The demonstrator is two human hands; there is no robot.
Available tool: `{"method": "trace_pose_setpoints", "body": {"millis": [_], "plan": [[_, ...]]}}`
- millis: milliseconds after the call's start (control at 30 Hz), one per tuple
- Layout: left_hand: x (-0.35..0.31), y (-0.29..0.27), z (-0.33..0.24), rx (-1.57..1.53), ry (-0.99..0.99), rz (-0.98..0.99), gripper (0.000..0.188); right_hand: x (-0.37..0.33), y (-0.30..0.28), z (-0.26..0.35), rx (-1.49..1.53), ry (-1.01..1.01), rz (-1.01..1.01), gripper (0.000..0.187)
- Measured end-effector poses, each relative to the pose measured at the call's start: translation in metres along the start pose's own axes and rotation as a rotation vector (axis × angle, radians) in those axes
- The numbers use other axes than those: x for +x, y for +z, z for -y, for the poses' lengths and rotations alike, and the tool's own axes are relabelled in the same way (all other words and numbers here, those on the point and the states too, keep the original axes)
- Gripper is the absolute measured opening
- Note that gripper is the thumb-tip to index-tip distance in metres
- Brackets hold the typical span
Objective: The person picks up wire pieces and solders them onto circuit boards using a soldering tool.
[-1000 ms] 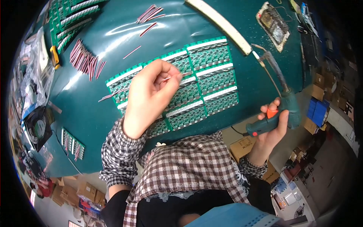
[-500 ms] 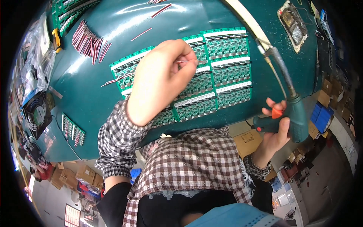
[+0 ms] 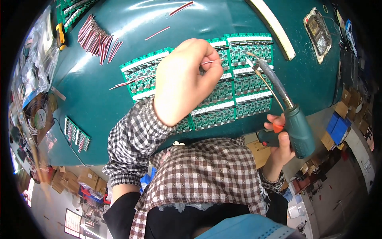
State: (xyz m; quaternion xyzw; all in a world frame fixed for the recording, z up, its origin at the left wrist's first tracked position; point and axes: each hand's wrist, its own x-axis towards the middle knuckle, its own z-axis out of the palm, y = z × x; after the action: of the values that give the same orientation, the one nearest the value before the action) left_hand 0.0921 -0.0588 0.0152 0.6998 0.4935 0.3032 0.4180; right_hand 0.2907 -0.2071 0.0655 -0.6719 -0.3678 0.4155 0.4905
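Observation:
My left hand (image 3: 185, 81) is closed in a pinch over the green circuit boards (image 3: 254, 85), and thin red, white and black wires (image 3: 133, 81) trail out beyond its left side. A short bit of wire shows at the fingertips; the end in the pinch is hidden. The boards lie in a joined panel with white strips and rows of small parts. In my right hand (image 3: 280, 145) is a green soldering gun (image 3: 300, 131) with a red trigger, finger at the trigger. Its metal tip and thin feed tube hang above the right-hand boards, apart from the left hand.
A pile of red-and-white wires (image 3: 93, 38) lies at the far left, with single wires (image 3: 158, 33) farther right. A yellow-handled tool (image 3: 60, 36), a fan (image 3: 41, 115) and a small board (image 3: 76, 134) line the left side. A soldering-tip cleaning tray (image 3: 317, 35) sits far right, near a pale curved strip (image 3: 272, 28).
The soldering gun has swung left and its tip has come from the pale strip to above the boards. My left hand has shifted slightly right, still pinching the wire.

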Motion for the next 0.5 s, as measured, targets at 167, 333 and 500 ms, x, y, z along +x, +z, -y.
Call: {"method": "trace_pose_setpoints", "body": {"millis": [167, 333, 500], "plan": [[0.0037, 0.0029, 0.0051, 0.181, 0.034, 0.041, 0.007, -0.0006, 0.0027, 0.0033, 0.11, 0.098, -0.007, 0.037], [0.0054, 0.0041, 0.002, 0.101, -0.023, 0.041, 0.006, -0.0019, 0.0031, 0.0043, 0.101, 0.117, 0.021, 0.033], [0.0037, 0.0085, 0.001, 0.274, 0.014, 0.009, 0.008, -0.0016, 0.0062, 0.0023, -0.043, 0.056, 0.067, 0.041]]}}
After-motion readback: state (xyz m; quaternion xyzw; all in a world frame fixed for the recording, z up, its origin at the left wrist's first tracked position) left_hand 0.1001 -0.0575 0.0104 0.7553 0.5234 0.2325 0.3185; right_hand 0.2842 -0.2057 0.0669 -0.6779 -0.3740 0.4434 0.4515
